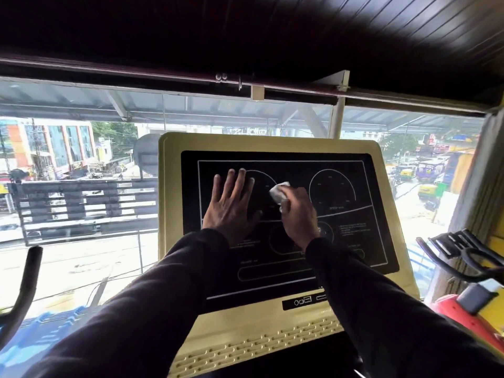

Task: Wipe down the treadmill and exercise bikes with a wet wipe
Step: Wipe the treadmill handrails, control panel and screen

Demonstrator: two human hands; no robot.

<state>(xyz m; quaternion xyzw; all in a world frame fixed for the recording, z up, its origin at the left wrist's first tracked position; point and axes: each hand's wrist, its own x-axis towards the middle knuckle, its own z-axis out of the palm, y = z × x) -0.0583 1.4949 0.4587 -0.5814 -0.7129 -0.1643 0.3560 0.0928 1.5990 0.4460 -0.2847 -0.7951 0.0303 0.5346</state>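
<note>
**Wipe on treadmill console**

Right hand grips crumpled white wet wipe, pressed to black display panel of cream treadmill console, wipe's long axis running up-left. Left hand flat, fingers spread, pointing up the panel. Exercise bike handlebar far right.

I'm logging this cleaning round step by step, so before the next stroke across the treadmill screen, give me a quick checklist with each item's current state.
1. Wet wipe gripped in the right hand: ok.
2. Wipe in contact with the black display panel: ok, it sits between the two dial outlines.
3. Left hand bracing the console: ok, flat on the panel with fingers spread.
4. Path to the right dial outline free: ok.
5. Left hand out of the wipe's way going left: not ok, it covers the left dial.
6. Wipe still damp: cannot tell.
</note>
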